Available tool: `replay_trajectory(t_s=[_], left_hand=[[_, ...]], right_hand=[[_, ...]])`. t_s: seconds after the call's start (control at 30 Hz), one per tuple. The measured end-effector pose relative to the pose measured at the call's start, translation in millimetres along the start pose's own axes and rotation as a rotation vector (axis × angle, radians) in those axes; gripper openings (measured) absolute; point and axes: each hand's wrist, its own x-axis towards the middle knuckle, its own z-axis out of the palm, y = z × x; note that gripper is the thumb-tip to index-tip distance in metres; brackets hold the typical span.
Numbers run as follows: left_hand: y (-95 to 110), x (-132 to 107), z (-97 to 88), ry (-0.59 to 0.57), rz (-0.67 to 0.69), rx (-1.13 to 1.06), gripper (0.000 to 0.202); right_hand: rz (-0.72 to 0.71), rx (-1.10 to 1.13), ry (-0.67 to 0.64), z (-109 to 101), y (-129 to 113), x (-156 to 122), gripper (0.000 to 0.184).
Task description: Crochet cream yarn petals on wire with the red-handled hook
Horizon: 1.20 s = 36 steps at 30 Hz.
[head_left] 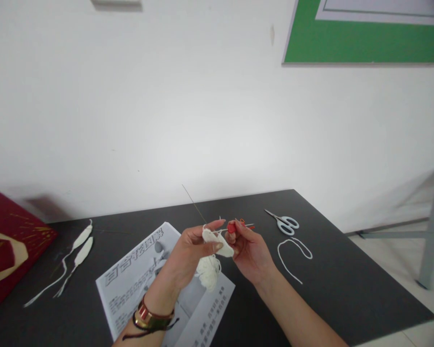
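My left hand point(186, 250) pinches a small white crocheted piece point(226, 247) between thumb and fingers, with a strand of white yarn near the index finger. A thin wire point(191, 200) sticks up and leftward from beside the piece. In my right hand point(252, 253) is a crochet hook point(232, 227) with red on its grip; its thin metal shaft points left and meets the work. Just how the hook sits in the stitches is too small to tell. Below both hands lies a loose bundle of white yarn point(208, 273), on a printed sheet point(137, 274).
Scissors point(284, 223) with pale handles and a cut length of white yarn point(280, 253) lie to the right on the black table point(329, 289). Two white leaf-shaped crocheted pieces point(84, 250) with yarn tails are at left, near a red bag point(7, 241). A white wall stands behind.
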Motion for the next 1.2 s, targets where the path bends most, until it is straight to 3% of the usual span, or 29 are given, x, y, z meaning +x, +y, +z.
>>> replay_trajectory(t_s=[0.3, 0.6, 1.2], left_hand=[[1.6, -0.7, 4.3, -0.049, -0.019, -0.126, 0.039], [5.3, -6.9, 4.9, -0.062, 0.025, -0.066, 0.034], [5.7, -12.1, 1.8, -0.077, 0.071, -0.089, 0.027]], right_hand=[[0.056, 0.056, -0.09, -0.2, 0.3, 2.3, 0.01], [-0.088, -0.08, -0.162, 3.3, -7.0, -1.4, 0.012], [-0.17, -0.095, -0.178, 1.1, -9.8, -1.4, 0.012]])
